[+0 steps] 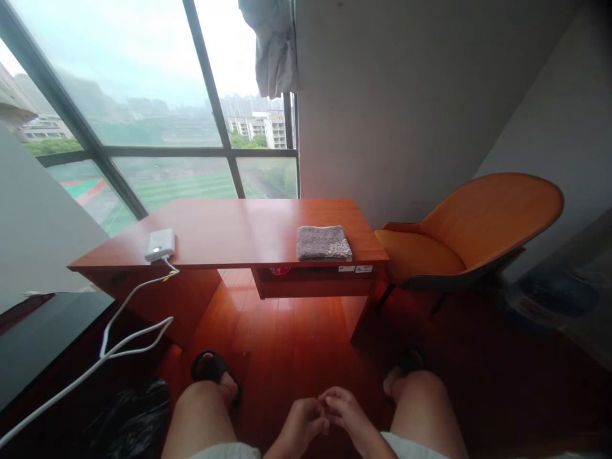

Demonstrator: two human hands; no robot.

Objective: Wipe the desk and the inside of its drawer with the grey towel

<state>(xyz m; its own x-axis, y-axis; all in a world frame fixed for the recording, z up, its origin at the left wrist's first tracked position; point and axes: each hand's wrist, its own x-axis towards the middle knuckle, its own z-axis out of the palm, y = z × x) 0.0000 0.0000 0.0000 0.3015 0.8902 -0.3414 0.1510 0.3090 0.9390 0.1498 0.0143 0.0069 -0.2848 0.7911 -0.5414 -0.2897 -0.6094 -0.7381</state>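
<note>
My left hand [302, 424] and my right hand [345, 411] rest together low in the view, between my bare knees, with the fingertips touching. Both hands have curled fingers, and I see nothing held in them. Ahead stands a reddish wooden desk [229, 233]. A folded grey towel [323, 243] lies on its right part. A white power adapter [160, 245] sits near its left front edge, and its white cable [125, 325] hangs down to the floor on my left.
An orange armchair [471, 233] stands right of the desk against the wall. A large window [143, 108] fills the back left, with a tied curtain [273, 44] at its right. A black bag [129, 417] lies by my left leg. The floor [287, 344] is red wood.
</note>
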